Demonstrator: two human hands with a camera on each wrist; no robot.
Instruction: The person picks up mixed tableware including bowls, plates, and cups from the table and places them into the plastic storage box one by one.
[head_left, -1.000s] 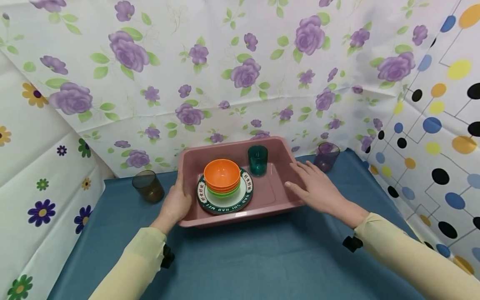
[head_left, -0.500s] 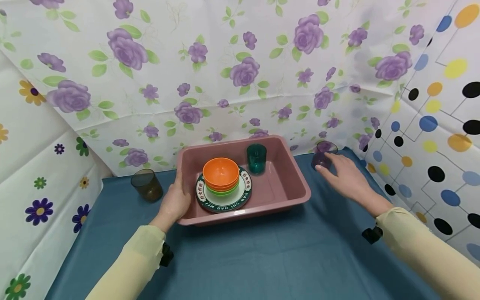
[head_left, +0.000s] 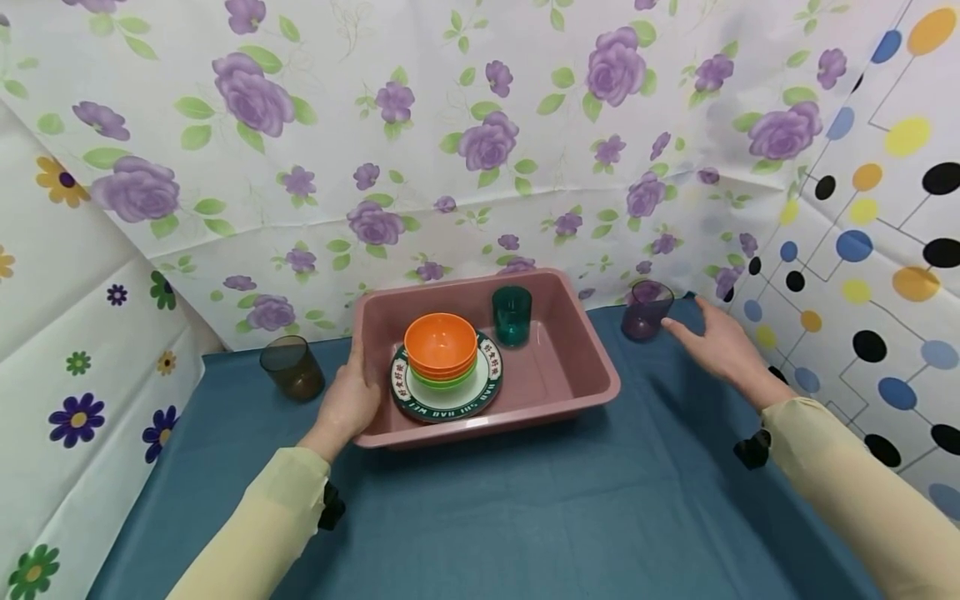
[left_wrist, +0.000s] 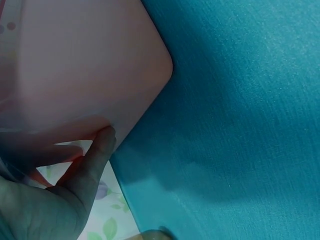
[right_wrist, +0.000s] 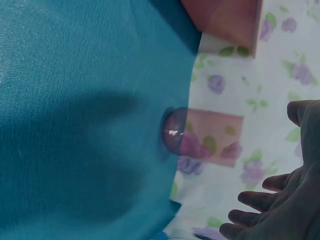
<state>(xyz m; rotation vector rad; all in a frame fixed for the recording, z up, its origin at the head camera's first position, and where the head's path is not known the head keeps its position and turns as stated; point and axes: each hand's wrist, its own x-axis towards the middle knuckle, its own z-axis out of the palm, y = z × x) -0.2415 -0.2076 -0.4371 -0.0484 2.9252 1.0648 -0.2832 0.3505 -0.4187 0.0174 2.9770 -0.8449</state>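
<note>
Teal tablecloth [head_left: 525, 517], floral backdrop [head_left: 450, 125]

Teal-blue cloth over the whole tabletop [head_left: 525, 517], slightly textured weave, a few soft creases. Boxed in on three sides by patterned sheets. Back wall sheet [head_left: 465, 142]: white with purple roses and green leaves, faint fold lines running across, bottom edge tucked down behind the tabletop. Left sheet [head_left: 67, 350]: white with scattered small flowers in purple, green, yellow. Right sheet [head_left: 885, 250]: white with blue, yellow, orange and black dots joined by thin lines. Even, bright indoor light, soft shadows only. No window or floor in view.
</note>
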